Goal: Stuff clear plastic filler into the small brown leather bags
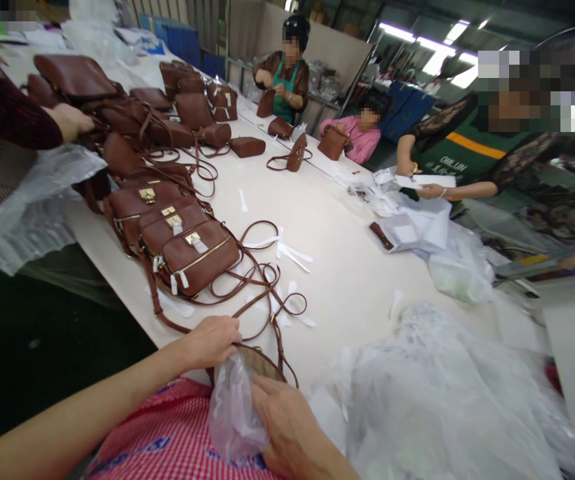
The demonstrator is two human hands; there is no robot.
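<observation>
Both hands — left hand [212, 340], right hand [287, 420] — pinched a crumpled clear plastic bag [234, 413] over a brown leather handbag [260, 363] at the white table's [347, 267] near edge — bare tabletop beyond.

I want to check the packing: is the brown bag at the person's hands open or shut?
Open. The brown bag shows a gaping mouth at the table edge, the left hand on its rim, and the right hand pressing crumpled plastic at it.

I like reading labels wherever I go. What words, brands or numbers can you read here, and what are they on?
"QMLIN", roughly, in pale letters on the green apron of a person across the table; small, so uncertain.
Blue print on the red checked cloth under the hands: too blurred to read.
White tags on the brown bags: nothing legible.
</observation>
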